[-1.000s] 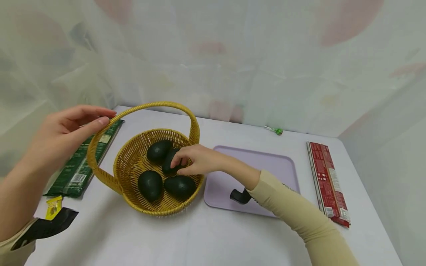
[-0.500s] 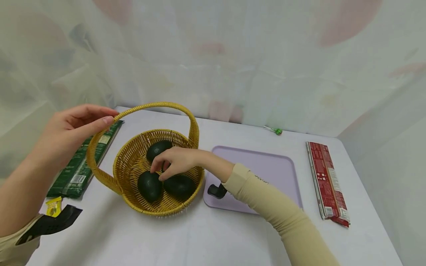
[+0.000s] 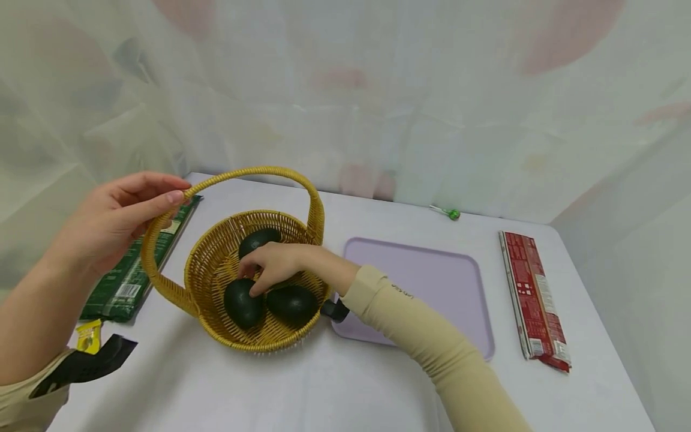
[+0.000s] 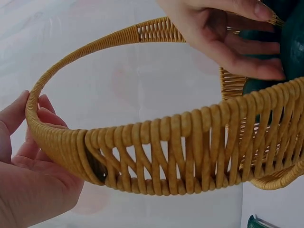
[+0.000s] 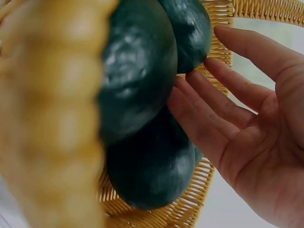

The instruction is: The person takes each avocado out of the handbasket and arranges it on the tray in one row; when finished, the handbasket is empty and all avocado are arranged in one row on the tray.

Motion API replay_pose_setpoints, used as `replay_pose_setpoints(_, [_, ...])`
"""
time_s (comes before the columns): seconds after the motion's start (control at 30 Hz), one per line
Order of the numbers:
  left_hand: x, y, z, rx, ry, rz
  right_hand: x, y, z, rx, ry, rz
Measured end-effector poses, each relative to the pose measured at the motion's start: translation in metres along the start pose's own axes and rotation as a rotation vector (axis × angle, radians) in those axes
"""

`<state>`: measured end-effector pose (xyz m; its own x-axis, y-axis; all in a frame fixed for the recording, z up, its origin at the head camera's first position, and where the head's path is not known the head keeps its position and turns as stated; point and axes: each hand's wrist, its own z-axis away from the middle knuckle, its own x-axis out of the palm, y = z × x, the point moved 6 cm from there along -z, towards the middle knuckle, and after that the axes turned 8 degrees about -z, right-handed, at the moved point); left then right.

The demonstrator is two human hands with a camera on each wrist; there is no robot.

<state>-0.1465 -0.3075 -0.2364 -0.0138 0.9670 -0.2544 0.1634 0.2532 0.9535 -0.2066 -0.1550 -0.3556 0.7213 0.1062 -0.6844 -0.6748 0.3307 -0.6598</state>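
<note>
A yellow woven basket (image 3: 237, 344) holds several dark green avocados (image 3: 294, 305). My left hand (image 3: 119, 210) pinches its raised handle (image 3: 264, 170) at the upper left; in the left wrist view the thumb and fingers lie on opposite sides of that handle (image 4: 57, 135). Over the basket, my right hand (image 3: 281, 261) reaches in with its thumb at the left front avocado (image 3: 243, 307). Its fingers (image 5: 209, 114) spread loosely against the avocados in the right wrist view and grip none. Behind the hand shows the back avocado (image 3: 260, 240); another is hidden under it.
A lilac tray (image 3: 421, 273) lies right of the basket, partly under the right forearm. Farther right is a red package (image 3: 531, 297). A green lollipop (image 3: 452, 214) lies at the back. Left are a green package (image 3: 124, 288) and a small yellow packet (image 3: 89, 337).
My right hand has moved left across the basket, from the avocado at the right back toward the left front one. The left hand has shifted slightly along the handle. The basket has stayed put.
</note>
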Motion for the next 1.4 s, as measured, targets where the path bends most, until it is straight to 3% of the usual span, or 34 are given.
replay_pose_setpoints(0.2, [0.002, -0.004, -0.003, 0.014, -0.075, 0.132, 0.003, 0.000, -0.006, 0.008, -0.012, -0.027])
replay_pose_setpoints(0.33, [0.001, -0.005, -0.002, 0.023, -0.077, 0.158, 0.002, 0.002, -0.008, 0.013, -0.025, -0.079])
replay_pose_setpoints(0.5, [0.001, -0.006, -0.002, 0.028, -0.080, 0.175, 0.000, 0.002, -0.009, 0.050, -0.084, -0.136])
replay_pose_setpoints(0.73, [0.001, -0.007, -0.002, 0.035, -0.090, 0.196, -0.001, -0.008, -0.012, 0.062, -0.174, -0.122])
replay_pose_setpoints(1.07, [0.002, -0.008, -0.004, 0.025, -0.087, 0.219, 0.003, -0.007, -0.025, -0.014, -0.160, -0.158])
replay_pose_setpoints(1.4, [0.004, -0.008, -0.003, 0.012, -0.074, 0.211, 0.010, 0.005, -0.029, -0.010, -0.168, -0.216])
